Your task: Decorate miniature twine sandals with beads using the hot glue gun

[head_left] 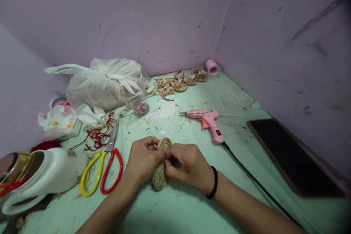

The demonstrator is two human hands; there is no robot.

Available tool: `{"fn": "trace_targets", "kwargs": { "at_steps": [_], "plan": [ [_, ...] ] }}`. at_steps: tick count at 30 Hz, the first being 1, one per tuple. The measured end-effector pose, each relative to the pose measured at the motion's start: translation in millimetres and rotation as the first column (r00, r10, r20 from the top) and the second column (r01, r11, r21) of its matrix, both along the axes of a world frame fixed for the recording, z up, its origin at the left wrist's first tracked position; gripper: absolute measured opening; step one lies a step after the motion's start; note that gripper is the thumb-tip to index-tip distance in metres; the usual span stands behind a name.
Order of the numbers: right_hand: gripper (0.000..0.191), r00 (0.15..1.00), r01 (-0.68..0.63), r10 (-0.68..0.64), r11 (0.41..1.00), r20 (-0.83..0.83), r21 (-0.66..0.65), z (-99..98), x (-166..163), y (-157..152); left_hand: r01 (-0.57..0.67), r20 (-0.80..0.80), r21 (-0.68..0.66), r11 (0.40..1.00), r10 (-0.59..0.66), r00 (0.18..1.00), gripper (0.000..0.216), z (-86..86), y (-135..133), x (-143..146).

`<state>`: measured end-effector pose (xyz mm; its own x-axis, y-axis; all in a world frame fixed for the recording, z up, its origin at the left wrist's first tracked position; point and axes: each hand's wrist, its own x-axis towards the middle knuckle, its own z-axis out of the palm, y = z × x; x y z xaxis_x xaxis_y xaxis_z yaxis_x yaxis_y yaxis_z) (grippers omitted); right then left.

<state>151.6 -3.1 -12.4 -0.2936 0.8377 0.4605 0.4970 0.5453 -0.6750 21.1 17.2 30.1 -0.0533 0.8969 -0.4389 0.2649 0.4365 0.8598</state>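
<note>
Tan braid-patterned woven piece [159, 180], pink glue gun [210, 119], pale green tabletop [238, 139].

Left hand [146, 157], right hand [183, 164] close together, fingers [151, 140] curled.

Room beyond hands [145, 159] [186, 162], scissors [112, 139] left, glue gun [210, 119] right, jar [142, 99] ahead

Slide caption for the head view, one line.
Left hand and right hand meet at a coiled, straw-coloured piece, between scissors and a pink glue gun.
</note>
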Motion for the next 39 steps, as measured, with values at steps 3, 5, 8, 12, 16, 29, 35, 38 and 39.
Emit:
{"fn": "trace_targets", "kwargs": {
  "at_steps": [3,5,8,12,16,29,35,38,39],
  "plan": [
    [0.01,1.0,-0.006,0.006,1.0,0.026,0.016,-0.3,0.3,0.7,-0.002,0.003,0.0,1.0,0.002,1.0,0.019,0.5,0.4,0.6],
    [0.008,0.999,-0.011,0.01,1.0,0.045,0.028,-0.1,0.2,1.0,-0.007,0.015,-0.004,1.0,0.007,1.0,0.019,0.7,0.5,1.6],
    [0.008,0.997,-0.013,0.009,0.999,0.073,0.049,0.4,-0.3,1.0,-0.024,0.022,0.001,1.0,0.024,0.999,0.018,0.3,0.7,3.1],
    [0.007,0.996,-0.024,0.02,0.998,0.087,0.054,1.2,-0.7,-0.5,-0.036,0.007,0.018,0.999,0.036,0.999,0.016,-0.3,1.1,3.8],
    [0.006,0.997,-0.037,0.035,0.999,0.072,0.026,3.9,1.6,-2.5,-0.011,0.026,0.011,1.0,0.011,1.0,0.017,0.7,1.2,4.3],
    [0.014,0.976,-0.216,0.203,0.936,-0.074,-0.277,17.3,5.9,-8.2,0.037,0.001,0.009,0.999,-0.037,0.999,0.018,-4.8,2.3,2.8],
    [0.029,0.8,-0.587,0.509,0.557,-0.317,-0.588,33.9,19.7,-19.0,0.05,0.039,0.033,0.998,-0.051,0.998,0.016,-1.8,9.0,-6.3],
    [0.026,0.71,-0.67,0.583,0.383,-0.396,-0.636,39.9,23.1,-22.8,0.112,0.203,0.039,0.993,-0.117,0.972,0.018,4.3,11.5,-13.8],
    [0.025,0.69,-0.683,0.601,0.355,-0.405,-0.638,41.0,23.2,-23.7,0.131,0.257,0.032,0.991,-0.135,0.957,0.02,6.2,12.4,-16.4]
  ]
}}
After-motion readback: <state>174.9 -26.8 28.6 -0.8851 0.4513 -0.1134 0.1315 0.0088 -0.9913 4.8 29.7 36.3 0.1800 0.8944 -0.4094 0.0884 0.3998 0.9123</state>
